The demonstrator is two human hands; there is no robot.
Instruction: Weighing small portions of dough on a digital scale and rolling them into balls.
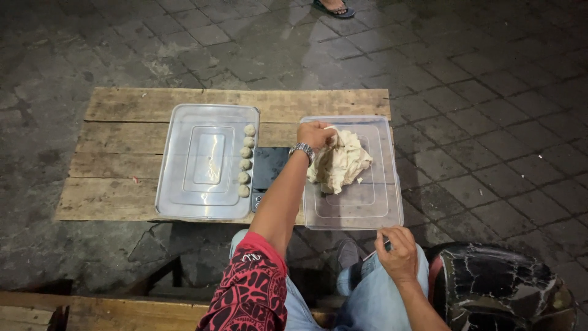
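Dough (340, 164) is sitting on the right clear lid (380, 211); left hand (316, 135) fingers are pinching its far edge, right hand (399, 252) is closing on a thin stick. Pulling hard risks tearing an uneven lump or sliding the lid off the wooden table (122, 153).

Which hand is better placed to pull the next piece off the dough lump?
Left. The left hand already grips the top of the dough lump on the clear lid; the right hand rests near the knee, holding a thin tool.

Glossy plastic lid (373, 211), rough wooden pallet (122, 153)
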